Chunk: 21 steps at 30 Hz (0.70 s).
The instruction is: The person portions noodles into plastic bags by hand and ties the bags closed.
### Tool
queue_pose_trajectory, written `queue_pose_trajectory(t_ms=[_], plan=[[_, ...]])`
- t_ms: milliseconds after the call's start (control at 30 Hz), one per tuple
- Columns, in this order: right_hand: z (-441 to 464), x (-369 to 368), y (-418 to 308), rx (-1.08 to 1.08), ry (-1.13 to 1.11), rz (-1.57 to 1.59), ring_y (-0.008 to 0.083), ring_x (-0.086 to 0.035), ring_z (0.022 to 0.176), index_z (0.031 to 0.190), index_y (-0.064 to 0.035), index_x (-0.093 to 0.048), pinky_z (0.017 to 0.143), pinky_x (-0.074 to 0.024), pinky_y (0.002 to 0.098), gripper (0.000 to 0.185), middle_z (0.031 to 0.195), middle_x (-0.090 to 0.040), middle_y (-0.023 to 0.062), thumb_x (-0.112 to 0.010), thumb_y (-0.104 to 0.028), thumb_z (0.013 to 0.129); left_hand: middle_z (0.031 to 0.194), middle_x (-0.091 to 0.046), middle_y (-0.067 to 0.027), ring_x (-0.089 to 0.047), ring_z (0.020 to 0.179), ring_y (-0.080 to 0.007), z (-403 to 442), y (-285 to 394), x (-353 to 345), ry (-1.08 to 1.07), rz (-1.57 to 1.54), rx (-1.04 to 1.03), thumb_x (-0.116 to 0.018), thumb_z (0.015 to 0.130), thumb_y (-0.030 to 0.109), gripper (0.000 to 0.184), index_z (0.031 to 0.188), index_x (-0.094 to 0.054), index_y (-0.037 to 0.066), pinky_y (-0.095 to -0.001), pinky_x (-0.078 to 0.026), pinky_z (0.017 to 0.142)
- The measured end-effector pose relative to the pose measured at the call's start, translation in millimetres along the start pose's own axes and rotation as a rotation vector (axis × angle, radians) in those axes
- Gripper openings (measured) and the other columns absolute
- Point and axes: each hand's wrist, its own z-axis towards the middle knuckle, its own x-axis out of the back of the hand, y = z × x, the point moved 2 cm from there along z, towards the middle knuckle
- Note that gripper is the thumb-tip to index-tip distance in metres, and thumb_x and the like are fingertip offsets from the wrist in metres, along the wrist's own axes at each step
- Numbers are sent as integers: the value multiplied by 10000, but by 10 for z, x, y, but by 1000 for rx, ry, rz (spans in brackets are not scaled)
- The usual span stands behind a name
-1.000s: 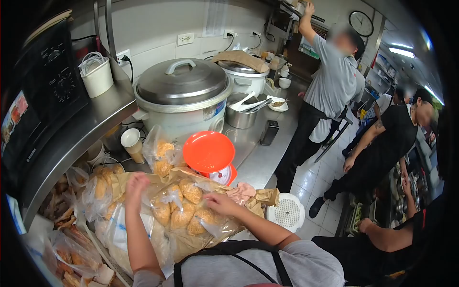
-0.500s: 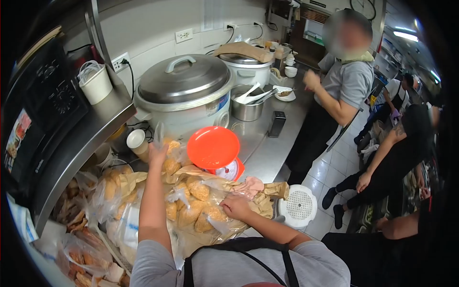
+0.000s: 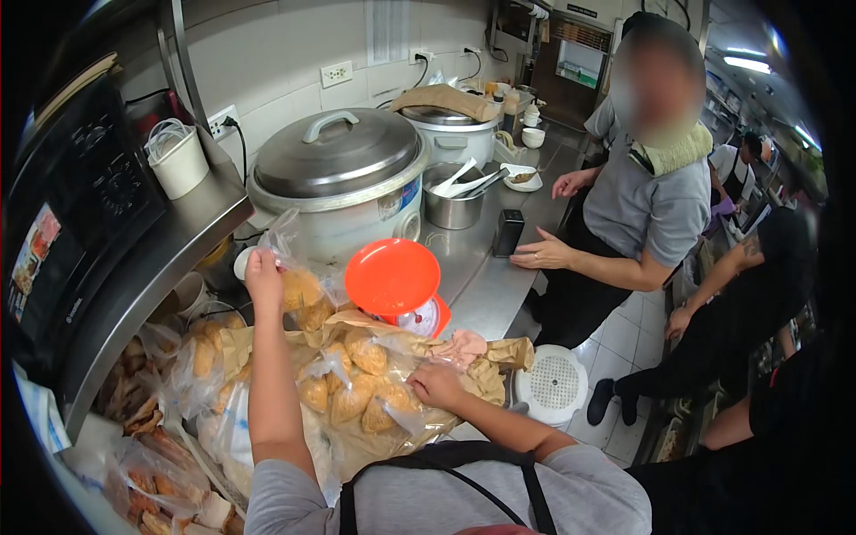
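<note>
My left hand (image 3: 263,278) is closed on the gathered neck of a clear plastic bag (image 3: 301,289) with orange-brown, crumbly-looking contents. Loose plastic sticks up beside the fingers. My right hand (image 3: 437,385) has curled fingers and rests at the right edge of a pile of similar filled bags (image 3: 357,397), on crumpled brown paper (image 3: 489,379). Whatever is between those fingers is hidden. Just beyond the pile stands a kitchen scale (image 3: 423,318) with an orange-red pan (image 3: 392,275). A crumpled pinkish piece (image 3: 459,349) lies near my right hand.
A large lidded cooker (image 3: 334,209) stands behind the scale, with a metal pot (image 3: 453,209) of utensils and a black box (image 3: 508,232) to its right. A steel shelf edge (image 3: 156,303) juts in at left. A co-worker (image 3: 642,214) stands across the counter; a white stool (image 3: 551,382) is at right.
My left hand has moved left and slightly toward me, with the bag tilting up beneath it. My right hand stays put. The co-worker has lowered both hands toward the counter near the black box.
</note>
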Motion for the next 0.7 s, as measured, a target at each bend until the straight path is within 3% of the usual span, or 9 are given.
queue_pose_trajectory(t_ms=[100, 200, 267, 333, 433, 533, 633, 700], plan=[[26, 15, -22, -22, -31, 87, 249, -542, 618, 740, -87, -584, 546, -438, 336, 92, 653, -542, 78, -546, -127, 666, 614, -433, 53, -376, 524, -31, -347, 626, -116, -52, -86, 8, -405, 839, 138, 146, 709, -453, 93, -175, -310, 482], [146, 111, -231, -217, -102, 596, 249, -533, 616, 859, -67, -566, 566, -440, 326, 200, 750, -541, 94, -567, -130, 670, 628, -464, 49, -395, 546, -19, -692, 820, -95, -139, -14, 29, -440, 829, 129, 133, 723, -484, 64, -172, -323, 492], [384, 646, -776, -25, -25, 493, 249, -530, 628, 977, -66, -514, 579, -439, 307, 326, 875, -517, 107, -588, -131, 666, 623, -474, 43, -404, 560, -18, -940, 820, -135, -229, 36, 46, -463, 819, 116, 131, 712, -497, 47, -177, -333, 499], [545, 1001, -1140, 309, 146, 316, 257, -543, 664, 1040, -82, -469, 596, -446, 314, 407, 963, -488, 114, -598, -136, 658, 616, -476, 39, -409, 572, -23, -1257, 734, -165, -352, 101, 86, -479, 808, 99, 131, 694, -503, 38, -185, -339, 503], [602, 1191, -1414, 462, 167, 101, 260, -554, 725, 1047, -85, -464, 594, -460, 335, 387, 940, -507, 118, -582, -163, 687, 610, -473, 34, -410, 570, -33, -1658, 476, -184, -532, 217, 151, -483, 804, 93, 144, 675, -502, 32, -193, -343, 506], [510, 1023, -1291, 91, -193, 35, 290, -561, 707, 1058, -105, -457, 571, -456, 382, 414, 930, -522, 132, -588, -206, 679, 606, -472, 34, -406, 567, -37, -1890, 337, -120, -508, 187, 248, -480, 804, 91, 151, 668, -500, 28, -195, -343, 506], [404, 900, -1192, 0, -162, -43, 288, -565, 677, 1015, -114, -477, 563, -456, 385, 353, 876, -539, 124, -576, -205, 688, 652, -476, 33, -418, 591, -38, -1939, 326, -8, -523, 146, 252, -470, 808, 70, 76, 743, -499, 41, -184, -358, 524], [398, 830, -1137, 7, -242, -156, 281, -565, 669, 941, -103, -498, 548, -454, 378, 272, 820, -541, 108, -566, -194, 694, 701, -494, 6, -421, 573, -52, -1930, 408, -16, -411, 101, 210, -503, 779, 62, 37, 776, -498, 25, -192, -358, 511]])
